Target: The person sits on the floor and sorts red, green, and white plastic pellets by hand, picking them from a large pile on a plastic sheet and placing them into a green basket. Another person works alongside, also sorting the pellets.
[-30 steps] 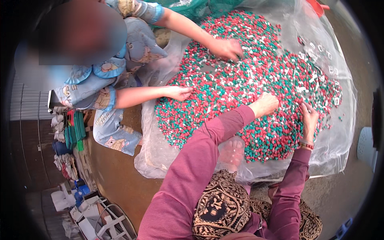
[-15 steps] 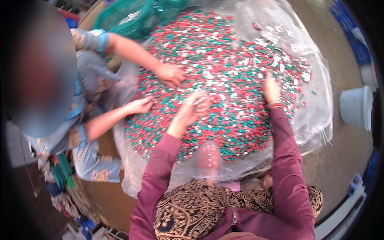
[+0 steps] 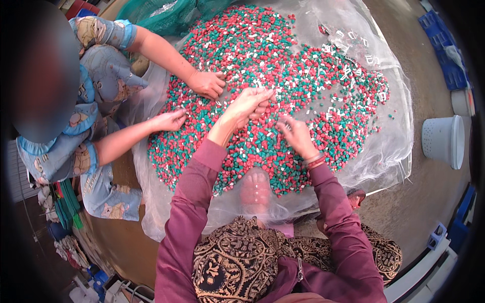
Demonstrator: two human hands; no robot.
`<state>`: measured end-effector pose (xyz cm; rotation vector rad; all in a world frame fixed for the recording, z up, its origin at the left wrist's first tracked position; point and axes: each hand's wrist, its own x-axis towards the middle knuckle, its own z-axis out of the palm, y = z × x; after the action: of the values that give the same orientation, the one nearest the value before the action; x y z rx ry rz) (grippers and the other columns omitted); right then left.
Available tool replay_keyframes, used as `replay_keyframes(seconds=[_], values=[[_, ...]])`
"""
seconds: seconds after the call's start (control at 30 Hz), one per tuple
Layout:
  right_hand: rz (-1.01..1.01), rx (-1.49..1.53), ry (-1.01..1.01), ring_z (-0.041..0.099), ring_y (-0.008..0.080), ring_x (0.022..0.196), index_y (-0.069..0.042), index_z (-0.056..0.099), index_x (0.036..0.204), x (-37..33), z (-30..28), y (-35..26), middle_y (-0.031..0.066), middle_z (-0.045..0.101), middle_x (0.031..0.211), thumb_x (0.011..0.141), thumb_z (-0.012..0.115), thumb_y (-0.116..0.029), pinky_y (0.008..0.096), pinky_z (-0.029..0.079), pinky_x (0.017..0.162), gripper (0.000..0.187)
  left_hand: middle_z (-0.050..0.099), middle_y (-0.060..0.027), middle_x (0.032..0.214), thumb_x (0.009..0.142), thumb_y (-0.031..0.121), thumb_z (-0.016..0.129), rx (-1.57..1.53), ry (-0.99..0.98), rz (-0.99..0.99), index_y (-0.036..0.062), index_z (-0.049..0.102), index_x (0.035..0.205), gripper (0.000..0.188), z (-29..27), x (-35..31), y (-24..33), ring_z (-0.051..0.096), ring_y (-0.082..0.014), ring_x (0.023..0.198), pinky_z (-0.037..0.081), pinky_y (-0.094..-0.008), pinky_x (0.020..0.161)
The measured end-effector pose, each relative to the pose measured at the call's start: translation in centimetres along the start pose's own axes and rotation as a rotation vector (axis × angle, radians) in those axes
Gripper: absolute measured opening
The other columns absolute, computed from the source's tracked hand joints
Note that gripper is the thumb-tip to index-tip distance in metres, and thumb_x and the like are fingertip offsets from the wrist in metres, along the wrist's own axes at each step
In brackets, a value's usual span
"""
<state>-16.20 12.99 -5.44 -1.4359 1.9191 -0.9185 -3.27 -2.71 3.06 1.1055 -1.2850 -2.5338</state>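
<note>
A wide heap of small red, green and white plastic pieces (image 3: 283, 166) lies on a translucent sheet (image 3: 389, 146). Above the middle of the heap is my left hand (image 3: 247, 107), its fingers closed in a pinch toward the right; what they hold is too small to make out. Close by on its right, my right hand (image 3: 297, 137) hovers low over the pieces, thumb and fingers a little apart, slightly blurred, with nothing visible between them. Under the sheet's near edge my bare foot (image 3: 254, 191) shows through.
At the left a co-worker reaches in, one hand (image 3: 208, 85) on the heap and the other hand (image 3: 174, 120) pinched above its edge. White frame-shaped scraps (image 3: 351, 43) lie at the back right. A pale blue bucket (image 3: 438, 141) and blue crates (image 3: 444, 48) stand to the right. Green netting (image 3: 172, 17) is behind.
My right hand has come left from the heap's right side, leaving a thinned patch in the pieces. My left hand has moved slightly up and right; the white piece seen in it earlier is no longer visible.
</note>
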Motion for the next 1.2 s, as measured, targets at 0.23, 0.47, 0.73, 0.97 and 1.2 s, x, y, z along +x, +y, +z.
replay_keyframes(seconds=[0.23, 0.47, 0.73, 0.97, 1.2], values=[[0.441, 1.252, -0.375, 0.031, 0.0042, 0.045, -0.005, 0.053, 0.073, -0.3, -6.6, -2.6, -0.0057, 0.034, 0.056, 0.099, 0.043, -0.029, 0.0204, 0.023, 0.04, 0.037, 0.028, 0.011, 0.056, 0.098, 0.033, 0.047, -0.027, -0.067, -0.01, 0.004, 0.058, 0.089, 0.032, 1.2, 0.0, -1.1, 0.023, 0.0002, 0.043, 0.017, -0.0175, 0.037], [0.369, 1.87, -0.157, 0.046, 0.0126, 0.06, -0.003, 0.057, 0.08, -0.9, -7.5, 2.1, 0.0036, 0.05, 0.076, 0.088, 0.046, -0.024, 0.0219, 0.034, 0.04, 0.024, 0.028, 0.0116, 0.052, 0.096, 0.036, 0.051, 0.039, -0.125, -0.172, 0.0044, 0.059, 0.088, 0.033, 2.1, 0.0, -4.3, 0.022, -0.0002, 0.041, 0.016, -0.0185, 0.036], [0.194, -0.001, -0.193, 0.065, 0.0169, 0.067, -0.005, 0.071, 0.096, 3.6, -16.6, 10.7, 0.0078, 0.068, 0.075, 0.078, 0.068, -0.017, 0.0325, 0.05, 0.061, 0.022, 0.033, 0.0103, 0.053, 0.092, 0.037, 0.057, 0.416, -0.167, -0.208, 0.0066, 0.066, 0.089, 0.031, 0.6, -2.0, -4.0, 0.028, -0.0008, 0.044, 0.02, -0.0199, 0.04], [-0.182, -0.83, -0.333, 0.064, 0.0304, 0.073, -0.013, 0.062, 0.107, 1.8, -13.9, 9.9, 0.0109, 0.065, 0.078, 0.08, 0.058, -0.009, 0.0421, 0.05, 0.061, 0.027, 0.052, 0.0054, 0.064, 0.091, 0.033, 0.058, 0.627, -0.184, -0.045, 0.0064, 0.069, 0.092, 0.029, -0.4, -1.9, -5.4, 0.044, -0.0044, 0.056, 0.036, -0.0233, 0.051], [0.087, -0.765, -0.351, 0.064, 0.0325, 0.076, -0.002, 0.063, 0.092, 1.3, -12.7, 12.1, 0.0159, 0.065, 0.079, 0.072, 0.068, -0.022, 0.042, 0.05, 0.065, 0.029, 0.061, -0.0026, 0.07, 0.089, 0.034, 0.059, 0.775, -0.325, 0.234, 0.0062, 0.071, 0.092, 0.03, 0.2, -1.6, -6.9, 0.051, -0.0085, 0.066, 0.042, -0.0288, 0.059]])
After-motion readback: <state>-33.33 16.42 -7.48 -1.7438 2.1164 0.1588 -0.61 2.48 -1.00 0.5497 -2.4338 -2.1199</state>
